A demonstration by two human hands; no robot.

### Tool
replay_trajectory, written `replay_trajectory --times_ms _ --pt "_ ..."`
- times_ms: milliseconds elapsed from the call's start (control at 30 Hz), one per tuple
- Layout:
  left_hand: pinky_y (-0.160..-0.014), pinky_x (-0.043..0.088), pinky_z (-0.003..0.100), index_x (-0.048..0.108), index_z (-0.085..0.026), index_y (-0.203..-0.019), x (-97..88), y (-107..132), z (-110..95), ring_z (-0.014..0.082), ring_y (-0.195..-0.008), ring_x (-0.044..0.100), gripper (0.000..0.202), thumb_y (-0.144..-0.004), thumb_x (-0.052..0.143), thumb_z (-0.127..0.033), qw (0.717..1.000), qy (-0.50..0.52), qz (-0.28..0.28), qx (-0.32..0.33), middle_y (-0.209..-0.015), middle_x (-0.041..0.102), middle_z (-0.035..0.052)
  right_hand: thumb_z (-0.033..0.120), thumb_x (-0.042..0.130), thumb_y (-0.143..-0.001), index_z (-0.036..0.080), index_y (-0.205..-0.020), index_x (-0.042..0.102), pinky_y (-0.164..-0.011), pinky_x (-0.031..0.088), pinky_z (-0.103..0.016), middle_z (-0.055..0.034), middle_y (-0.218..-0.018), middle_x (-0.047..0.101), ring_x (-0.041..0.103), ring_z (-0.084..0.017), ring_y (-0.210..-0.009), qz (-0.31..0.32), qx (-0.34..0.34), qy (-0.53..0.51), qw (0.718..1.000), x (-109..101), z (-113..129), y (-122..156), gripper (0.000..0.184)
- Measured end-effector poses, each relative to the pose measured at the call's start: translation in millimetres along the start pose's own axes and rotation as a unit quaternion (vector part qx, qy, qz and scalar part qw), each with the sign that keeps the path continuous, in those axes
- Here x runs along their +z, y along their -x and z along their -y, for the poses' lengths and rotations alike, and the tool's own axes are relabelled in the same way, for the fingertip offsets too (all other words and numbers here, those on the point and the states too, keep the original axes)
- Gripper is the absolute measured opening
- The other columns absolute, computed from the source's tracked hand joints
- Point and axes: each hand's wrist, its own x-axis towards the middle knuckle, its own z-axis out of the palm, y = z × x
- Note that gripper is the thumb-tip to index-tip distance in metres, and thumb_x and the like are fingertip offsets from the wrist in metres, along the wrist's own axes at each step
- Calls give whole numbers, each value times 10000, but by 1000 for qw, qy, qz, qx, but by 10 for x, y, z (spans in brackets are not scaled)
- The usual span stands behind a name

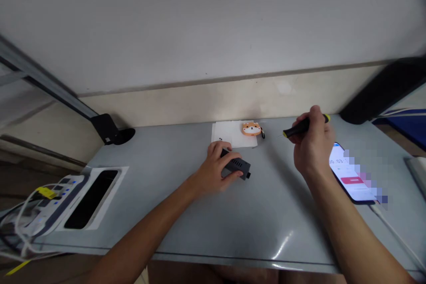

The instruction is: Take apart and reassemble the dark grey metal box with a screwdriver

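Observation:
My left hand rests on the grey table with its fingers wrapped round a small dark box with vent slots. My right hand is raised above the table to the right, closed on a black screwdriver with a yellow cap; its thin tip points left, toward the back of the table. The two hands are apart, the screwdriver tip well clear of the dark box.
A white sheet lies behind the box with an orange animal-shaped case on it. A lit phone lies at the right with a white cable. A power strip and a black rectangular cutout sit at the left.

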Motion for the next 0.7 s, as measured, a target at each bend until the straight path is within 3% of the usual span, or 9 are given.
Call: replay_trajectory --times_ms 167,367,700 --pt "-997 418 470 671 -222 -1160 -8 -32 -34 269 -1073 537 273 -964 655 -411 997 -52 -50 35 -1089 624 100 570 661 -842 220 -644 547 -425 348 -233 43 -580 476 420 -96 -484 12 -20 54 998 9 16 100 418" --pt "-957 398 414 673 -226 -1133 -25 -68 -72 225 -970 626 202 -998 604 -359 991 -73 -84 78 -1029 720 66 525 651 -856 220 -656 547 -471 381 -239 30 -612 540 462 -103 -519 51 -32 95 994 20 16 153 380" --pt "-1033 371 395 668 -245 -1177 2 -53 -52 191 -958 693 189 -1024 581 -314 992 -74 -54 89 -1045 761 36 515 631 -854 229 -632 534 -531 403 -268 41 -566 502 453 -116 -529 82 -52 122 988 61 40 199 374"
